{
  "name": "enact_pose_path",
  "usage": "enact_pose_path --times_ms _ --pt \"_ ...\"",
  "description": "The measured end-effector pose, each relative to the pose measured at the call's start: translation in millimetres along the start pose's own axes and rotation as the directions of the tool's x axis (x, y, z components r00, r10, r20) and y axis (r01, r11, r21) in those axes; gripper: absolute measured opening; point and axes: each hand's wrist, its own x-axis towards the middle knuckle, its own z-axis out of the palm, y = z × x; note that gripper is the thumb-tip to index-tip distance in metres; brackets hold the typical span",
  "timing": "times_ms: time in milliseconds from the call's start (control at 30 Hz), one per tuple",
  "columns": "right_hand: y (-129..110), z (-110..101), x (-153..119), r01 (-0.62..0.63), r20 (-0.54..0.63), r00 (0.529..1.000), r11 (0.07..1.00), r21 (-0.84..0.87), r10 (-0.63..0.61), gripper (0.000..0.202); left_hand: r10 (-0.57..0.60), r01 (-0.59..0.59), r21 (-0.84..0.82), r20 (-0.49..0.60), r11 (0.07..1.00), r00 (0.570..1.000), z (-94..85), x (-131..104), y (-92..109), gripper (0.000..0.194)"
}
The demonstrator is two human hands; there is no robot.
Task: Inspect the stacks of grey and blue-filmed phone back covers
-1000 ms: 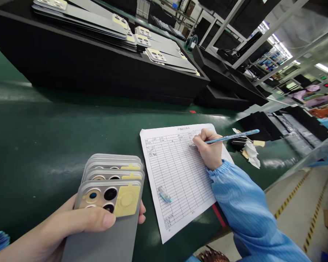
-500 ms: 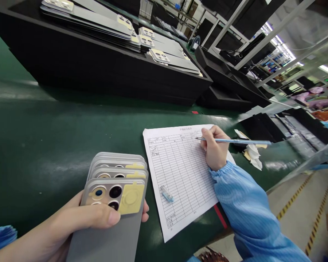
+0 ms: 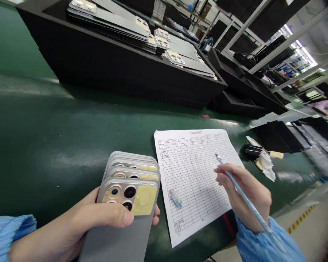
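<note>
My left hand (image 3: pixel 106 218) is wrapped around a fanned stack of grey phone back covers (image 3: pixel 117 236), thumb across the front near the camera lenses. Yellow film (image 3: pixel 144 200) covers part of each visible camera area. In my right hand (image 3: pixel 246 189) is a slim light-blue pen (image 3: pixel 243 198), its far end raised over the right side of a printed form (image 3: pixel 196 174); I cannot tell whether it touches the paper. The form lies on the green table, right of the covers. A small clear and blue pen cap (image 3: pixel 176 198) rests on its lower left.
Behind the form stands a long black box (image 3: pixel 120 72) with more grey phone covers (image 3: pixel 120 27) on top. Black trays (image 3: pixel 243 87) sit farther right. Crumpled paper scraps (image 3: pixel 265 163) and a black clip (image 3: pixel 253 150) lie right of the form.
My right hand has drawn back from the form's upper part, down and to the right, and the pen has swung to a steep slant. The whole view has shifted; my left hand keeps its hold.
</note>
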Motion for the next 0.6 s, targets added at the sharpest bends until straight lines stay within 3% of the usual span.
enact_pose_path --times_ms 100,200,367,600 --pt "-13 5 -6 0.072 0.095 0.992 0.993 0.098 -0.081 0.021 -0.042 0.041 -0.025 -0.024 0.999 0.999 0.8 1 1 0.036" --pt "-30 11 -6 0.060 0.182 0.978 0.977 0.203 -0.098 0.021 -0.046 0.046 -0.035 -0.022 0.998 0.999 2.9 1 3 0.042" --pt "-54 28 -11 0.049 0.442 0.891 0.991 0.129 -0.101 0.015 -0.019 0.019 -0.013 -0.025 1.000 0.999 4.9 -1 4 0.043" --pt "-66 41 -26 -0.048 0.455 0.891 0.997 0.059 0.016 0.016 -0.013 0.012 -0.020 -0.059 1.000 0.998 6.2 0 6 0.042"
